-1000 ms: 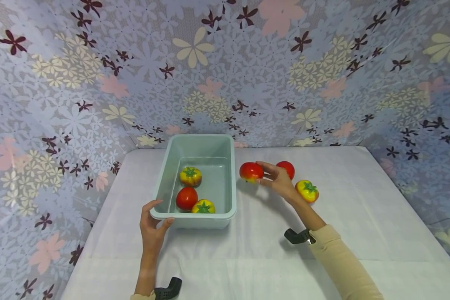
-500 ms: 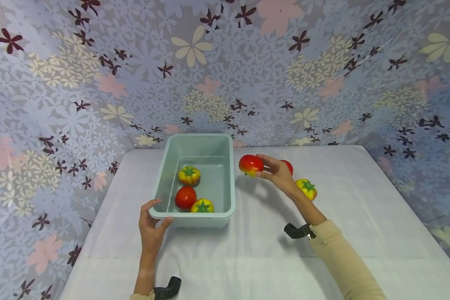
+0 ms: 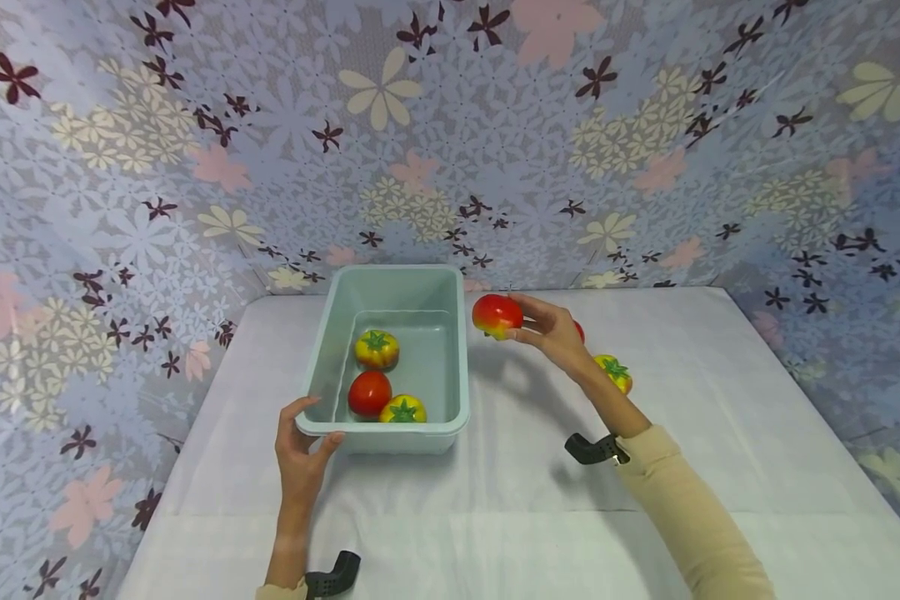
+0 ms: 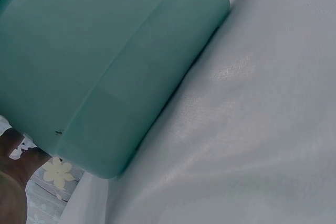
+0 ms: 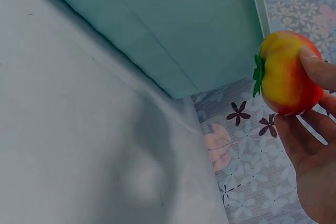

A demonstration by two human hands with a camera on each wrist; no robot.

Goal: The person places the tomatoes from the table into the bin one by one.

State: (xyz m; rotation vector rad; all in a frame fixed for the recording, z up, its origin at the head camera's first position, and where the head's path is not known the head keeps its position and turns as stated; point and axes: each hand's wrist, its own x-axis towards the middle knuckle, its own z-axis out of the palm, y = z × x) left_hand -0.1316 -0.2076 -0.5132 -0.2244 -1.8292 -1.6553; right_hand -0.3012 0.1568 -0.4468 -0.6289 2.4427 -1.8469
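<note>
A light green plastic bin [image 3: 461, 367] stands on the white-covered table. My left hand [image 3: 300, 457] grips its near left corner, thumb at the front and fingers at the side. Inside the bin lie a red tomato [image 3: 370, 393] and two yellowish tomatoes with green leaf tops, one [image 3: 377, 349] farther back and one [image 3: 403, 410] at the near wall. My right hand [image 3: 558, 336] pinches a red and yellow tomato [image 3: 497, 316] between thumb and fingers, raised just right of the bin. The right wrist view shows the held tomato's green leafy end [image 5: 258, 75] pointing toward the bin.
Behind my right forearm, a yellow tomato [image 3: 617, 374] and a mostly hidden red tomato [image 3: 579, 331] rest on the table. A flowered cloth wall [image 3: 510, 167] rises behind the table's back edge. The white cloth [image 3: 510, 542] covers the tabletop.
My right hand has lifted the tomato higher, a little toward the bin. The arm now covers more of the two tomatoes on the right. My left hand keeps its hold on the bin.
</note>
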